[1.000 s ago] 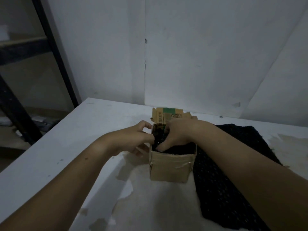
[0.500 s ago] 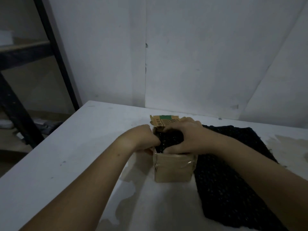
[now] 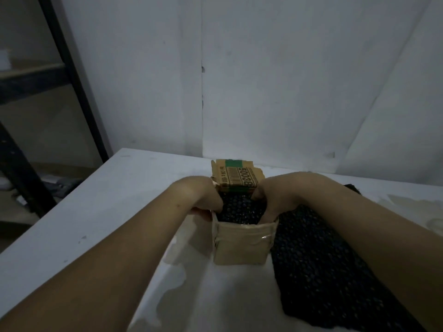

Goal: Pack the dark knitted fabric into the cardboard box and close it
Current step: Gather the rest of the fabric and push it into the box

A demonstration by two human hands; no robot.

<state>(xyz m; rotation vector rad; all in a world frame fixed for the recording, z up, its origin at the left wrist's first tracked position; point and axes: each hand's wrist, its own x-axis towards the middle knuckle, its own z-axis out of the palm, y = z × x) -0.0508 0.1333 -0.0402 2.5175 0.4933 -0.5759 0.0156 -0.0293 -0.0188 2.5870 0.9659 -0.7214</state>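
Head view shows a small brown cardboard box (image 3: 242,245) standing near the middle of the white tabletop (image 3: 107,212), its top open; its printed back flap (image 3: 236,178), with a green strip along the upper edge, stands upright behind the opening. Dark knitted fabric (image 3: 239,209) fills the opening to about rim level; a larger dark knitted spread (image 3: 323,259) lies flat on the tabletop touching the box's right wall, and I cannot tell whether the two are one piece.

The left hand (image 3: 206,200) is curled over the box's left rim, thumb outside and fingers inside, gripping that wall; the right hand (image 3: 275,195) bends over the right rim with its fingers dipping inside, but they are hidden, so whether they pinch fabric, grip the wall or only press I cannot tell.

The step in hand looks like tamping the fabric down. To do it well, press evenly from both sides toward the centre so that the knit sinks below the rim; keep one hand bracing a wall, since so light a box may tip or slide; watch the taped front corner (image 3: 261,238), which could split if the walls bulge. Only once nothing pokes above the edges will the back flap fold flat.
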